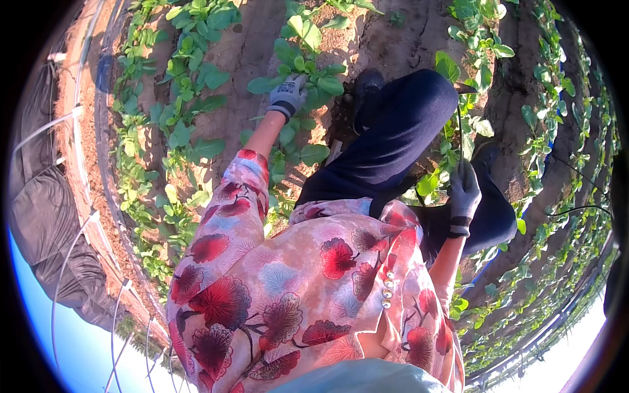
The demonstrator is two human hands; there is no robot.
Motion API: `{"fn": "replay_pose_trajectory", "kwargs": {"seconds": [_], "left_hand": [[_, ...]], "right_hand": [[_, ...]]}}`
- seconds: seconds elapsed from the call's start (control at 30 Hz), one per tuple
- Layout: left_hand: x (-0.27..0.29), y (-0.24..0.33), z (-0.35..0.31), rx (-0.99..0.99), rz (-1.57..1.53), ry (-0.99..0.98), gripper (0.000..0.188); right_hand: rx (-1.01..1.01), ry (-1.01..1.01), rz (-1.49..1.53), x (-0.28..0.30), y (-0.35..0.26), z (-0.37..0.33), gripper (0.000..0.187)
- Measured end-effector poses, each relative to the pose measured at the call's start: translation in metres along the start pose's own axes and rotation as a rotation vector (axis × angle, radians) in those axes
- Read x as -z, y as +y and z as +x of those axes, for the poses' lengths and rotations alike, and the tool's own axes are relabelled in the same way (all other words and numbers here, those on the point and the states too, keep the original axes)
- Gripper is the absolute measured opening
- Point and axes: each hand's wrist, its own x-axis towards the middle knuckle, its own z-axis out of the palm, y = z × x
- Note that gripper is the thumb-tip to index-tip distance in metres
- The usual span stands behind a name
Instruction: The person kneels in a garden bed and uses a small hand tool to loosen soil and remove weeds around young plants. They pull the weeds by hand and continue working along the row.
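On the head view I had the left gloved hand against a leafy green plant growing in the soil ahead of the person, fingers partly bent among the leaves; tips were hidden, so I couldn't tell how far it was open or whether it gripped anything. Right gloved hand was wrapped round the slim shaft of a hand tool, which ran up past the bent trouser leg beside the right-hand plants.
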Motion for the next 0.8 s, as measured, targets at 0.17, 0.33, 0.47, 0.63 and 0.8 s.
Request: {"fn": "replay_pose_trajectory", "kwargs": {"seconds": [0.17,0.33,0.47,0.63,0.8], "left_hand": [[0.004,0.043,-0.018,0.126,0.104,-0.204,0.037],[0.043,0.019,0.044,0.091,-0.132,0.342,0.029],[0.087,-0.016,0.091,-0.005,-0.690,0.352,0.018],[0.084,-0.031,0.080,0.057,-0.421,0.012,0.022],[0.078,-0.001,0.035,0.132,0.227,-0.143,0.052]], "right_hand": [[0.051,0.005,-0.106,0.001,-0.001,-0.005,0.041],[0.089,-0.019,-0.078,-0.007,-0.011,0.003,0.041],[0.085,-0.004,-0.015,-0.007,-0.009,0.003,0.041],[0.029,0.023,-0.019,-0.006,-0.014,0.007,0.041],[-0.007,0.017,-0.014,-0.001,-0.008,0.011,0.040]]}}
